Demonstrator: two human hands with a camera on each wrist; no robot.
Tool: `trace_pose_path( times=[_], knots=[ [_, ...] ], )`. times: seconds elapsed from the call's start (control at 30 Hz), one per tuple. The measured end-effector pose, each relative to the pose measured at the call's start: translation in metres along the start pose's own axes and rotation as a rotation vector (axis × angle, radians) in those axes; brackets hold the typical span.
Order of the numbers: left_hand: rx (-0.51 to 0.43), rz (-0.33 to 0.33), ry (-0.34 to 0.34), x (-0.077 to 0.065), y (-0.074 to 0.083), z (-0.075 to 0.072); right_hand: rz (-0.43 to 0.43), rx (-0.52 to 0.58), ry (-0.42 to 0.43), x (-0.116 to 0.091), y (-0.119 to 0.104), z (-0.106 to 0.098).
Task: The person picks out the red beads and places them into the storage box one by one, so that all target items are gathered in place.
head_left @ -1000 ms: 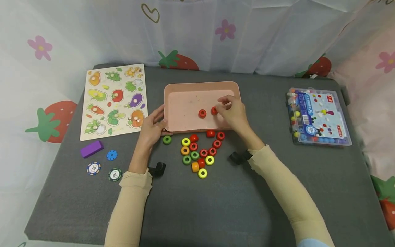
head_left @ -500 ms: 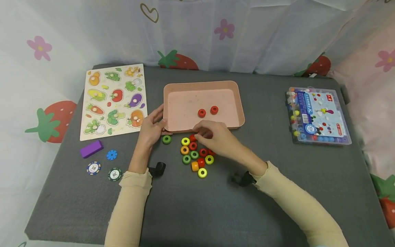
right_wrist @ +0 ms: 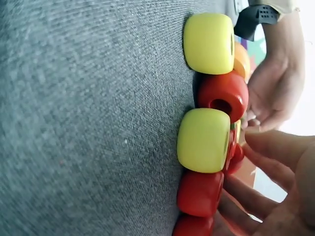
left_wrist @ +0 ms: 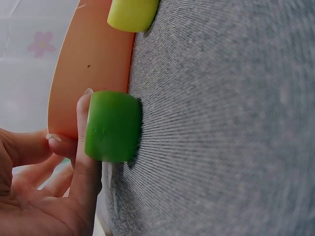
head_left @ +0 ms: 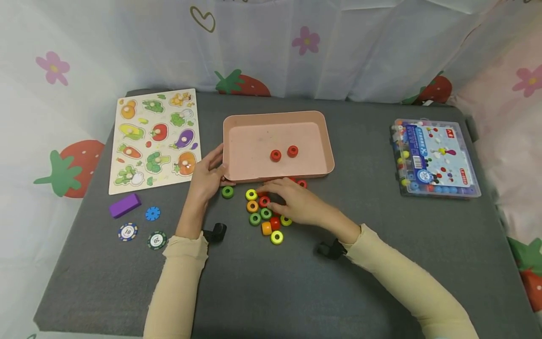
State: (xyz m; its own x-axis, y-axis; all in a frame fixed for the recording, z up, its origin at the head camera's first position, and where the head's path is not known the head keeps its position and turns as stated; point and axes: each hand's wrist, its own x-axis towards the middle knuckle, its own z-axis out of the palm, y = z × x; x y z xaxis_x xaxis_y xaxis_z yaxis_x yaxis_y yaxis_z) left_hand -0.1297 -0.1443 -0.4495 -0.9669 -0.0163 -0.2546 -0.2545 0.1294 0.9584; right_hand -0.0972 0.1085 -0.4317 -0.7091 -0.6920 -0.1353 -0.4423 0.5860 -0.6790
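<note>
Since dropping a second red bead (head_left: 292,151) in the pink tray (head_left: 322,141), the right hand (head_left: 292,202) is back over the bead pile (head_left: 264,212), fingers curled around another red one (head_left: 264,201); grip unclear. Left hand (head_left: 207,176) steadies the tray.

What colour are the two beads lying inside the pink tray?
Both beads are red, resting on the floor of the pink tray; the head view shows them best.
</note>
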Motion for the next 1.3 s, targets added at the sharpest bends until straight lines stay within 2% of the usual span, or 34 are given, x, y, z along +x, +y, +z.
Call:
trace_pose_path(
  times=[0.4, 0.7, 0.83, 0.93, 1.07, 1.17, 1.3],
  knots=[
    [0.002, 0.006, 0.005, -0.001, 0.0, -0.001, -0.036, 0.04, 0.059, 0.006, 0.002, 0.004],
    [0.001, 0.023, 0.007, -0.001, 0.0, -0.001, -0.113, 0.021, 0.098, 0.009, 0.008, 0.003],
    [0.007, 0.024, 0.011, -0.001, 0.0, -0.001, -0.134, 0.093, 0.145, 0.011, 0.011, 0.0],
    [0.003, 0.022, 0.006, -0.001, -0.001, -0.001, -0.141, 0.178, 0.221, 0.012, 0.013, -0.005],
    [-0.001, 0.016, -0.006, -0.001, -0.001, -0.001, -0.081, 0.3, 0.364, 0.014, 0.015, -0.014],
    [-0.004, 0.012, -0.007, -0.001, -0.001, -0.001, -0.001, 0.33, 0.458, 0.016, 0.018, -0.022],
    [0.0, 0.014, -0.009, 0.0, -0.001, -0.001, 0.11, 0.297, 0.492, 0.022, 0.026, -0.032]
  ],
)
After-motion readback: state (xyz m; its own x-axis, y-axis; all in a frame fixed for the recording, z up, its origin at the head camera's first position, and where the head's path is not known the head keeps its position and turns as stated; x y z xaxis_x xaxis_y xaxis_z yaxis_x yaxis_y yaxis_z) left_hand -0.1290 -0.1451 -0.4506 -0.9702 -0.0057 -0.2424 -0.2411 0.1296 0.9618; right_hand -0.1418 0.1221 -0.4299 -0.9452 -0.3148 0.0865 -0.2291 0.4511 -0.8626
